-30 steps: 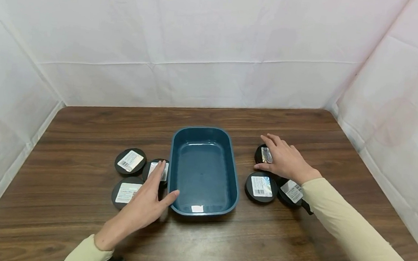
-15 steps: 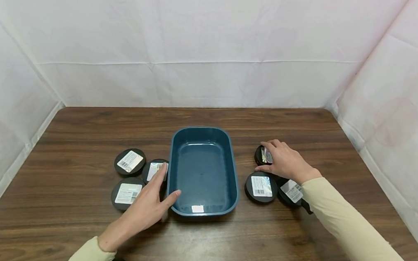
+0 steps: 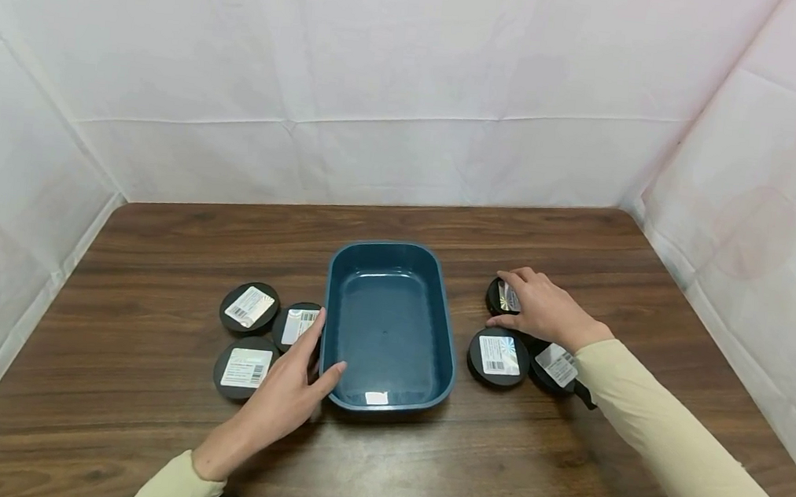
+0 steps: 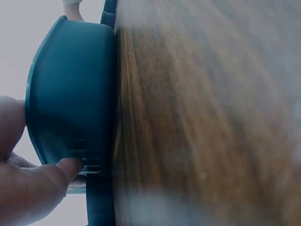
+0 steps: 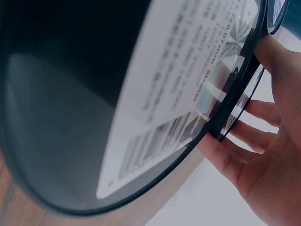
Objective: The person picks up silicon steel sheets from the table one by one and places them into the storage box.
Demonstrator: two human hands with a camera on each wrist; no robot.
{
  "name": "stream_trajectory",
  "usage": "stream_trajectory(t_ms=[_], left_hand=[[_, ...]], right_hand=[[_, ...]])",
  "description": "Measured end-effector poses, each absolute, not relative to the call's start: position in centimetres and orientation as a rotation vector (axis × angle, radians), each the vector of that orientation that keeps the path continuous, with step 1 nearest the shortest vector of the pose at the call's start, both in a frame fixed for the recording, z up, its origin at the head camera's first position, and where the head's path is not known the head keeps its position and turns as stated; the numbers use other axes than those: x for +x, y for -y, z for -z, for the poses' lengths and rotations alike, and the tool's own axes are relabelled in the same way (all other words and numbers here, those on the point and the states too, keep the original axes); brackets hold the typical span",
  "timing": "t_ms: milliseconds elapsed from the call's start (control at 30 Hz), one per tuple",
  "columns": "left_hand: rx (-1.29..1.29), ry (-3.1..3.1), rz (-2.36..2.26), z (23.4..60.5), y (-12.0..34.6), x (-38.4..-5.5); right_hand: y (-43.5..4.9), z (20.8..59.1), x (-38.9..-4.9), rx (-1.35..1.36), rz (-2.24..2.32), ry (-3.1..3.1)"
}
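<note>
A blue plastic bin (image 3: 386, 326) with rounded corners stands mid-table. My left hand (image 3: 282, 392) holds its near-left corner, thumb over the rim and fingers along the outer wall; the left wrist view shows a fingertip against the bin's outside (image 4: 70, 89). To the right, my right hand (image 3: 545, 313) grips a flat, round black container (image 3: 507, 297) with a shiny label, fingers on its far side and thumb on its near side. Two similar containers lie close by, one with a barcode label (image 3: 498, 357), the other (image 3: 555, 365) partly under my forearm.
Left of the bin lie three more labelled round black containers: one at the back (image 3: 249, 308), one by the bin wall (image 3: 296, 325), and one nearer me (image 3: 244, 368) beside my left hand. White cloth walls (image 3: 398, 83) enclose the wooden table (image 3: 407, 470) behind and at both sides.
My right hand's spread fingers have drawn in around the far right container. My left hand has shifted slightly right along the bin's corner. The containers and bin stay in place.
</note>
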State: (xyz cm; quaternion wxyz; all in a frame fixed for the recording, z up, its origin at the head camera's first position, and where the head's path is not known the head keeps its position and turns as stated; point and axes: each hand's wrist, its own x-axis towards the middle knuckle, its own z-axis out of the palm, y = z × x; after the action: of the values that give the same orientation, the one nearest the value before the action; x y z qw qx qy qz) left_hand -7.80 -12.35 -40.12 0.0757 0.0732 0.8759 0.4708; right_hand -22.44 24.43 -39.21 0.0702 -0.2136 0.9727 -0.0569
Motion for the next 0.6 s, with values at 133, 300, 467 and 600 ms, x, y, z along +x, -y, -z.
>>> stream_trajectory(t_ms=[133, 300, 467, 600], left_hand=[[0.251, -2.651, -1.401, 40.18, 12.21, -7.96], [0.269, -2.657, -1.379, 40.17, 12.04, -8.12], [0.259, -2.647, -1.377, 40.12, 11.93, -8.23], [0.250, -2.645, -1.373, 40.09, 11.78, -8.26]], right_hand=[[-24.57, 39.26, -22.55, -0.642, 0.181, -2.926], [-24.79, 39.32, -22.64, -0.640, 0.196, -2.927], [-24.79, 39.17, -22.67, -0.652, 0.191, -2.931], [-24.85, 39.06, -22.69, -0.655, 0.186, -2.933]])
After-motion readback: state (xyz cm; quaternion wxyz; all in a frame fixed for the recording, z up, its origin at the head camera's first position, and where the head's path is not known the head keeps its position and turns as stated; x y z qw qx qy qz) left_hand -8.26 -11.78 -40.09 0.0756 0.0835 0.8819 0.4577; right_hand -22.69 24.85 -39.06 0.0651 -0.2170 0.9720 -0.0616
